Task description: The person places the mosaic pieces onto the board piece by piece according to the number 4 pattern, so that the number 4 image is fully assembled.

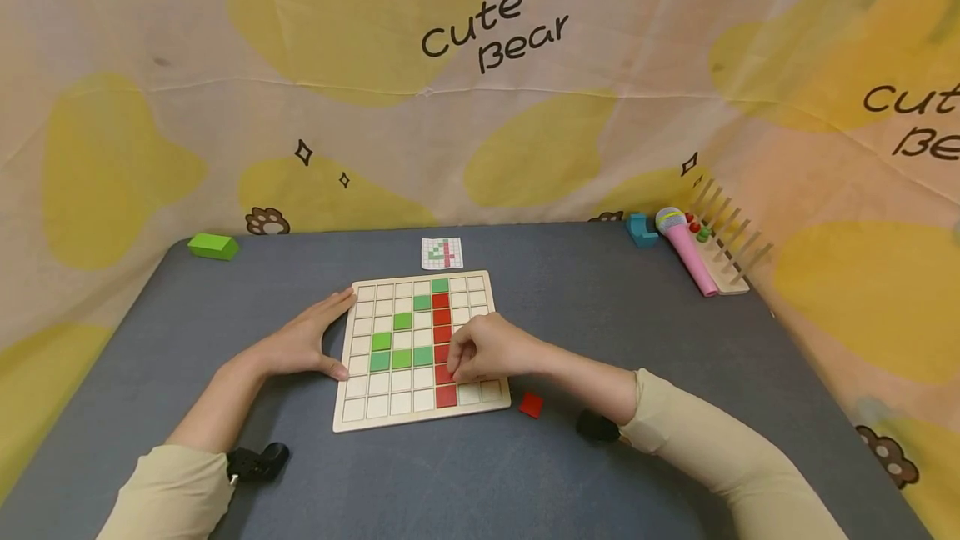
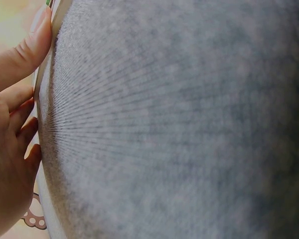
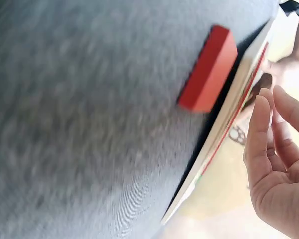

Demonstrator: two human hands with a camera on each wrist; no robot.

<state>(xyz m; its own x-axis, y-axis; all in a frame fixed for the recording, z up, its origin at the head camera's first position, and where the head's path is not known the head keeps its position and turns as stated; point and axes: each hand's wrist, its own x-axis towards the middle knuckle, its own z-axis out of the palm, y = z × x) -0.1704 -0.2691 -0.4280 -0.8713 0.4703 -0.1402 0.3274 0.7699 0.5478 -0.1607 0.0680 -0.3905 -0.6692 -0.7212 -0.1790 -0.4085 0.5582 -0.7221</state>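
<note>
A wooden grid board (image 1: 371, 401) with white squares lies on the table, bearing several green tiles (image 1: 402, 321) and a column of red tiles (image 1: 440, 317). My left hand (image 1: 298, 340) rests along the board's left edge, fingers near the upper corner and thumb lower down. Over the lower part of the red column is my right hand (image 1: 491, 348), fingertips bent down close to a red tile. In the right wrist view its thumb and fingers come near each other, with nothing visible between them. A loose red tile (image 1: 531, 405) lies just off the board's lower right corner.
Behind the board lies a small pattern card (image 1: 442, 253). At the back right are a blue block (image 1: 641, 230), a pink toy microphone (image 1: 690, 259) and a wooden peg stand (image 1: 731, 277). A green block (image 1: 213, 246) sits at the back left. Printed cloth hangs behind.
</note>
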